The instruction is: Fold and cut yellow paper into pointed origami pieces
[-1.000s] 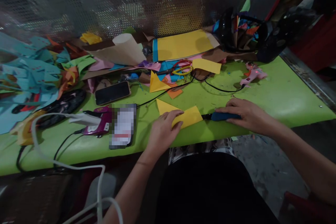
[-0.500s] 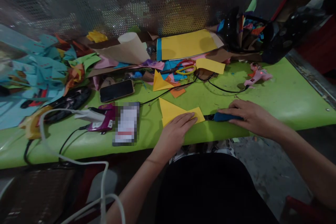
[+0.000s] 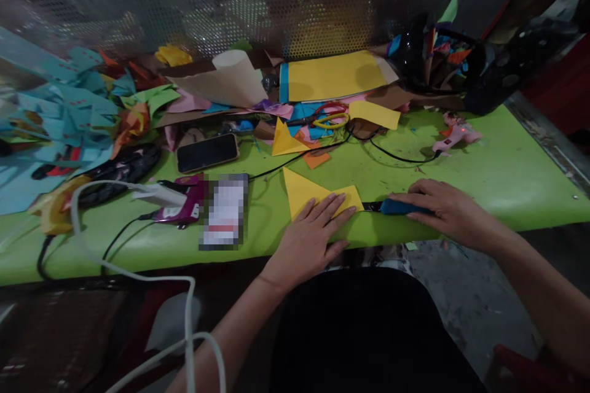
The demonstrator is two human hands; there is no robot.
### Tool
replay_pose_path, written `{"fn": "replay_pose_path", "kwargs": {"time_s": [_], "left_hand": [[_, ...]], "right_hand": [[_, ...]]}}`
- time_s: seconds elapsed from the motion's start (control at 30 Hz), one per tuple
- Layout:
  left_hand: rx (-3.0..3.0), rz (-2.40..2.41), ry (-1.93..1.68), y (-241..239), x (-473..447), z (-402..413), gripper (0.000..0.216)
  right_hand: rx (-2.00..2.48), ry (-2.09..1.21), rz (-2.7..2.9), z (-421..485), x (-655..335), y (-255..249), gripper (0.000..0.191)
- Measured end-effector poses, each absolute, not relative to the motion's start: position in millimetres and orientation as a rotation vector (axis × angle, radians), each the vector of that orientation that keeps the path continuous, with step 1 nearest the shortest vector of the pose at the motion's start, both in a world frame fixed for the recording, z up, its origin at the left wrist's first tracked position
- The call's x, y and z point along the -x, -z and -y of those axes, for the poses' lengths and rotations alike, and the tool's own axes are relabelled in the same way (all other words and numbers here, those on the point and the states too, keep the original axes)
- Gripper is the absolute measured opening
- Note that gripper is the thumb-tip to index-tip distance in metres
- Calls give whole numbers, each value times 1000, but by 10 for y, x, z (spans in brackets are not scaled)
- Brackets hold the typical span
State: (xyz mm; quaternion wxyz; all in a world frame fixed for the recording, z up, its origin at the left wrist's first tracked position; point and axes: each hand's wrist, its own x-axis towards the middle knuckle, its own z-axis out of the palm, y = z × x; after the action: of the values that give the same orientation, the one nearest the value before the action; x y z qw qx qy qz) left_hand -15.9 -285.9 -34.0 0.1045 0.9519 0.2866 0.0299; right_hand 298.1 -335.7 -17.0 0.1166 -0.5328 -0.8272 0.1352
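My left hand [image 3: 311,234] lies flat with fingers stretched out on a yellow paper piece [image 3: 304,191] near the front edge of the green table [image 3: 498,178]. My right hand [image 3: 445,210] rests on a blue-handled cutter [image 3: 396,206] lying on the table, fingers curled over its handle; the cutter's dark tip points at the yellow paper.
A phone [image 3: 207,152], a blurred card [image 3: 225,212] and a purple device [image 3: 177,206] with cables lie to the left. Paper scraps, a yellow sheet [image 3: 334,75], scissors [image 3: 328,116] and a pink glue gun [image 3: 454,135] sit farther back. A white cable [image 3: 138,276] hangs at front left.
My left hand has slid forward and flattened over the yellow paper, covering more of it. My right hand stays on the cutter.
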Motion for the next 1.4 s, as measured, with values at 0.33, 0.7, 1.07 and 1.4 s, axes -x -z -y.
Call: {"fn": "replay_pose_path", "kwargs": {"time_s": [0.33,0.7,1.07,1.4], "left_hand": [[-2787,-828,-120,329,168,2868,64],[-2748,-834,-169,357,180,2874,65],[-2730,-847,-174,361,172,2886,66],[-2477,-843,-316,313,249,2684,42]], "right_hand": [[1594,-334,2398,3521,-2810,154,39],[1666,-179,2375,3660,-2585,174,39],[1718,-116,2418,3727,-2349,185,41],[1756,12,2432,3743,-2188,186,40]]}}
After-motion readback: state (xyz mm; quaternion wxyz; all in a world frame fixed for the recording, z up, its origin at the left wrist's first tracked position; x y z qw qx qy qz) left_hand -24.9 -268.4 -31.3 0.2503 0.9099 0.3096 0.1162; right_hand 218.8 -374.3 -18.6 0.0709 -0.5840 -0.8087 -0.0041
